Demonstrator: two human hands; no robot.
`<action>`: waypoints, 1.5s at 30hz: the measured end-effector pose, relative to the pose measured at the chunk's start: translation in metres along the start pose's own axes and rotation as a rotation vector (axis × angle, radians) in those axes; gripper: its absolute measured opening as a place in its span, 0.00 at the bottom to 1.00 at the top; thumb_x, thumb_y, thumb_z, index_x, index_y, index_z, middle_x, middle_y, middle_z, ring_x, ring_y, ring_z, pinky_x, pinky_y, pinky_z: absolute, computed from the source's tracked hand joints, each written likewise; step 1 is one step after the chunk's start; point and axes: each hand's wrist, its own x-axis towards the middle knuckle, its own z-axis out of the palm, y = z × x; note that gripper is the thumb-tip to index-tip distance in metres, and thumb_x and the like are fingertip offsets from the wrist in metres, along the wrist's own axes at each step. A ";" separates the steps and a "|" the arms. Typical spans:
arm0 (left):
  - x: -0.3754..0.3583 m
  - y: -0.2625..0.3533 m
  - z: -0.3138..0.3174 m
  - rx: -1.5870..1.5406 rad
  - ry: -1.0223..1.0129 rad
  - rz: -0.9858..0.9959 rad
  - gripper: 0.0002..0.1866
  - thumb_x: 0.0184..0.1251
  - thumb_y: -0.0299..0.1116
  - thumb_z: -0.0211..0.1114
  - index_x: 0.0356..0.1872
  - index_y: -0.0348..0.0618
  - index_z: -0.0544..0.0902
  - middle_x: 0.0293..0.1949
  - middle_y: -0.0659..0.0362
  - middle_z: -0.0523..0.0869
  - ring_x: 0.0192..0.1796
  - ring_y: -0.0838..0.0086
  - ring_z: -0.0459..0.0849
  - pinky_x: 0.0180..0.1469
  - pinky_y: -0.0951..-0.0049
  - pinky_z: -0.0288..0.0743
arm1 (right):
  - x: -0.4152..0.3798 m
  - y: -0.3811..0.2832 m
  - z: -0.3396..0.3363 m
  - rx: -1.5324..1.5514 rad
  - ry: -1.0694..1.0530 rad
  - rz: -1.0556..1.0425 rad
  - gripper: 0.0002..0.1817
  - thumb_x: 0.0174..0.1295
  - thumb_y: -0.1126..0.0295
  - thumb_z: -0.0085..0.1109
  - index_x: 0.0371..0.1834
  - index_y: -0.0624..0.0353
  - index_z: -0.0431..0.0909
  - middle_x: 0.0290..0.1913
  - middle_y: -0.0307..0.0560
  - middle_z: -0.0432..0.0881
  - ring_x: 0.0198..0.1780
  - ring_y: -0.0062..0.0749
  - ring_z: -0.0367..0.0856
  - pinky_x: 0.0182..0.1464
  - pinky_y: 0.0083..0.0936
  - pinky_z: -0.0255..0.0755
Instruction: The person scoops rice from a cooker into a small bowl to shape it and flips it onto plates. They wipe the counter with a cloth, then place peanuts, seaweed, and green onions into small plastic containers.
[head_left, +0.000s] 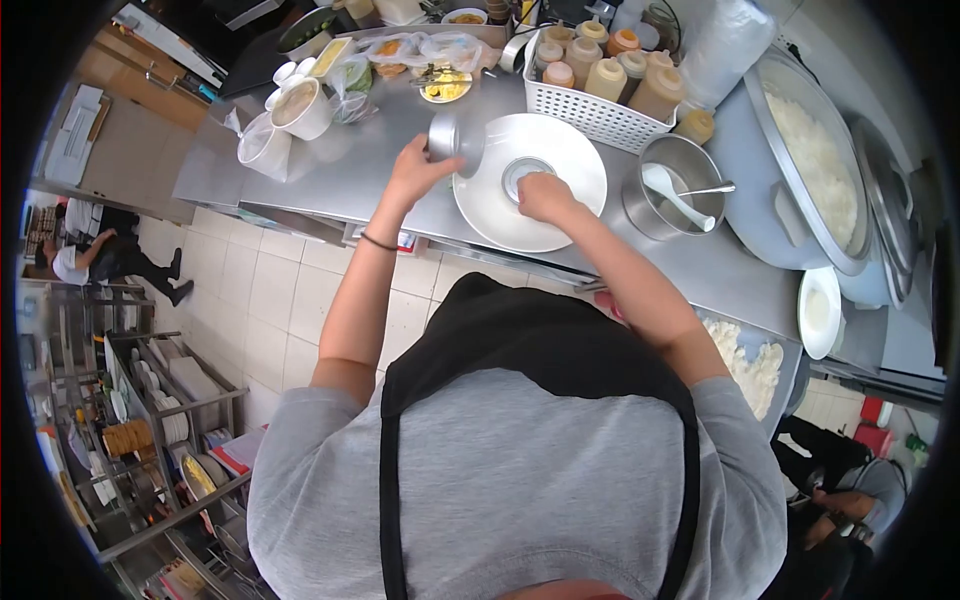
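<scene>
My left hand (418, 172) grips a short, round metal cup (444, 136), tilted sideways above the left rim of a large white plate (480, 215). My right hand (548, 197) is over the middle of that plate, fingers curled closed at the edge of a round metal piece (520, 178) lying there. What those fingers pinch, if anything, is hidden under the hand. Right of the plate stands a steel pot (640, 205) with a white ladle (680, 200) and a metal spoon handle in it.
A white basket (600, 118) of squeeze bottles stands behind the plate. A large tub of rice (815, 170) is at right, beside a small white dish (820, 312). White tubs (300, 110) and bagged ingredients (400, 50) line the counter's left. Other people (100, 250) are at far left and lower right.
</scene>
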 end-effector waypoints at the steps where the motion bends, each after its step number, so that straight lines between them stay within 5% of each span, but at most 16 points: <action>1: -0.009 -0.006 -0.004 -0.003 0.005 -0.002 0.28 0.39 0.42 0.72 0.39 0.32 0.75 0.32 0.52 0.79 0.34 0.70 0.79 0.35 0.72 0.72 | 0.000 -0.001 -0.006 -0.003 -0.003 -0.004 0.07 0.39 0.69 0.62 0.21 0.57 0.78 0.26 0.48 0.80 0.33 0.42 0.78 0.37 0.33 0.72; 8: -0.055 -0.029 0.004 -0.437 -0.018 -0.232 0.20 0.49 0.37 0.68 0.38 0.34 0.74 0.34 0.58 0.77 0.34 0.77 0.78 0.38 0.79 0.75 | 0.004 -0.024 -0.082 0.088 -0.079 -0.048 0.09 0.41 0.66 0.62 0.24 0.58 0.78 0.24 0.47 0.79 0.29 0.36 0.78 0.35 0.27 0.70; 12: -0.064 -0.028 0.018 -0.581 -0.047 -0.292 0.18 0.57 0.32 0.61 0.43 0.29 0.70 0.39 0.53 0.76 0.41 0.69 0.79 0.47 0.72 0.76 | 0.017 -0.030 -0.091 0.557 -0.005 -0.125 0.15 0.40 0.60 0.64 0.25 0.60 0.78 0.27 0.50 0.80 0.32 0.37 0.79 0.37 0.28 0.70; 15: -0.065 -0.036 0.022 -0.939 -0.119 -0.295 0.16 0.59 0.29 0.57 0.43 0.26 0.69 0.42 0.50 0.75 0.44 0.65 0.79 0.50 0.67 0.76 | 0.012 -0.032 -0.093 0.493 0.207 -0.131 0.11 0.44 0.63 0.65 0.26 0.58 0.78 0.26 0.42 0.79 0.28 0.33 0.77 0.34 0.26 0.70; 17: -0.064 -0.043 0.020 -1.002 -0.097 -0.286 0.15 0.59 0.28 0.55 0.43 0.24 0.69 0.42 0.48 0.77 0.44 0.63 0.79 0.48 0.66 0.76 | -0.001 -0.023 -0.102 0.313 0.047 0.220 0.11 0.43 0.64 0.63 0.28 0.58 0.79 0.34 0.47 0.80 0.36 0.40 0.77 0.40 0.31 0.69; 24: -0.035 -0.012 0.022 -0.928 -0.246 -0.275 0.18 0.60 0.29 0.55 0.46 0.24 0.68 0.43 0.48 0.77 0.45 0.64 0.79 0.50 0.66 0.75 | -0.074 0.029 -0.037 -0.180 0.494 -0.020 0.07 0.45 0.76 0.56 0.30 0.57 0.78 0.43 0.46 0.76 0.44 0.43 0.72 0.44 0.34 0.66; 28: -0.004 0.048 0.054 -0.848 -0.415 -0.171 0.20 0.59 0.30 0.55 0.49 0.26 0.68 0.44 0.50 0.77 0.45 0.67 0.79 0.49 0.70 0.75 | -0.106 0.050 -0.006 0.007 0.771 0.145 0.13 0.47 0.72 0.58 0.38 0.58 0.72 0.43 0.45 0.75 0.40 0.39 0.74 0.41 0.34 0.67; 31: 0.020 0.085 0.105 -0.738 -0.594 -0.085 0.19 0.59 0.32 0.56 0.48 0.28 0.71 0.41 0.53 0.78 0.41 0.70 0.80 0.47 0.74 0.75 | -0.121 0.043 0.021 1.088 0.463 0.779 0.22 0.52 0.66 0.59 0.49 0.60 0.66 0.45 0.47 0.74 0.39 0.33 0.77 0.38 0.30 0.73; 32: 0.026 0.099 0.125 -0.675 -0.662 -0.080 0.18 0.59 0.34 0.57 0.46 0.29 0.73 0.39 0.54 0.79 0.39 0.71 0.80 0.45 0.75 0.76 | -0.118 0.036 0.024 1.442 0.295 0.865 0.26 0.53 0.63 0.59 0.54 0.60 0.62 0.43 0.48 0.74 0.38 0.29 0.77 0.37 0.28 0.74; 34: 0.038 0.123 0.163 -0.516 -0.753 -0.064 0.17 0.57 0.35 0.59 0.43 0.31 0.75 0.38 0.54 0.79 0.39 0.70 0.80 0.42 0.70 0.75 | -0.111 0.015 0.018 1.664 0.222 0.716 0.28 0.54 0.65 0.56 0.57 0.63 0.59 0.45 0.50 0.74 0.39 0.34 0.78 0.41 0.30 0.75; 37: 0.052 0.142 0.206 -0.352 -0.750 0.068 0.13 0.56 0.38 0.61 0.32 0.36 0.81 0.27 0.58 0.80 0.28 0.75 0.77 0.31 0.77 0.70 | -0.097 0.025 0.053 1.717 0.403 0.597 0.25 0.54 0.69 0.53 0.55 0.66 0.61 0.45 0.52 0.75 0.41 0.35 0.78 0.41 0.29 0.76; 40: 0.074 0.146 0.209 -0.162 -0.573 0.311 0.15 0.54 0.39 0.64 0.30 0.34 0.82 0.23 0.61 0.79 0.28 0.78 0.76 0.30 0.79 0.68 | -0.111 0.008 0.032 1.668 0.421 0.614 0.22 0.54 0.74 0.49 0.54 0.67 0.63 0.47 0.55 0.74 0.43 0.36 0.78 0.42 0.29 0.76; 41: 0.079 0.141 0.197 -0.155 -0.571 0.301 0.15 0.54 0.39 0.64 0.30 0.34 0.82 0.23 0.61 0.79 0.28 0.78 0.76 0.30 0.79 0.68 | -0.117 0.009 0.035 1.682 0.450 0.592 0.21 0.54 0.75 0.49 0.52 0.68 0.65 0.47 0.55 0.74 0.43 0.36 0.78 0.42 0.28 0.76; 43: 0.092 0.132 0.154 -0.189 -0.508 0.620 0.16 0.54 0.40 0.64 0.32 0.33 0.82 0.24 0.61 0.80 0.29 0.80 0.75 0.31 0.79 0.69 | -0.137 -0.003 0.019 1.703 0.459 0.621 0.21 0.53 0.75 0.49 0.53 0.68 0.64 0.46 0.53 0.75 0.43 0.36 0.78 0.42 0.29 0.75; 45: 0.091 0.133 0.100 0.202 -0.497 0.537 0.14 0.55 0.38 0.63 0.33 0.34 0.83 0.26 0.62 0.81 0.30 0.81 0.76 0.33 0.80 0.70 | -0.157 -0.017 0.000 1.714 0.471 0.653 0.22 0.53 0.76 0.49 0.53 0.68 0.63 0.46 0.52 0.75 0.43 0.36 0.78 0.42 0.30 0.75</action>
